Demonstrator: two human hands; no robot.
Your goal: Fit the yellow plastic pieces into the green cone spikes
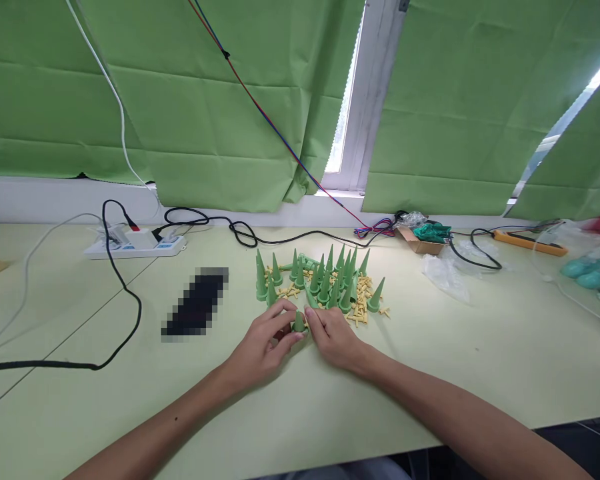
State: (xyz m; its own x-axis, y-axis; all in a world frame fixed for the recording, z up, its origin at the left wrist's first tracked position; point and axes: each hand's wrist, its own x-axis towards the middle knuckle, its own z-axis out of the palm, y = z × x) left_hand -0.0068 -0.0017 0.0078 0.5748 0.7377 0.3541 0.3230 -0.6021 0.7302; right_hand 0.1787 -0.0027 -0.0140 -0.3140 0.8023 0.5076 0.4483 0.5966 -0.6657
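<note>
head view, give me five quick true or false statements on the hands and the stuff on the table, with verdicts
1. The left hand holds a green cone. True: the left hand has its fingers around a green cone.
2. The right hand is spread flat on the table. False: the right hand has curled fingers, close to the left hand.
3. Small yellow pieces lie among the other green cones. True.
4. The power strip is right of the cones. False: the power strip is to their left.
5. The curtains are red. False: the curtains are green.
</note>
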